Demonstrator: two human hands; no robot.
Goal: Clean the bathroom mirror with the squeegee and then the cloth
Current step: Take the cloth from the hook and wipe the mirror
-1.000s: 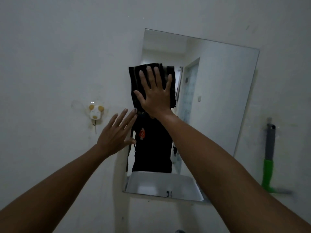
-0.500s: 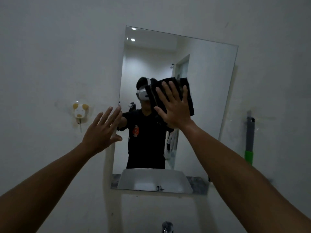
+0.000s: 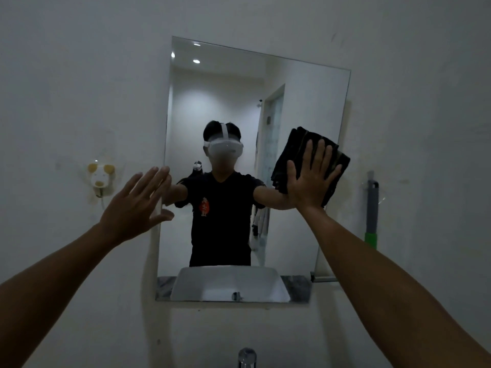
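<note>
Your right hand (image 3: 312, 179) flat, fingers spread, presses cloth (image 3: 308, 158) on mirror (image 3: 300, 102) right edge. Left hand (image 3: 135, 208) open, empty, at left edge. Squeegee (image 3: 371, 211) hangs right: step 1 likely done. Cloth wipe underway; lower glass probably left.

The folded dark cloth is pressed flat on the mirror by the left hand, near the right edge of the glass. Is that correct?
Not quite: the head view shows the right hand, not the left, pressing the folded dark cloth flat on the frameless rectangular mirror, near the right edge of the glass.
</note>
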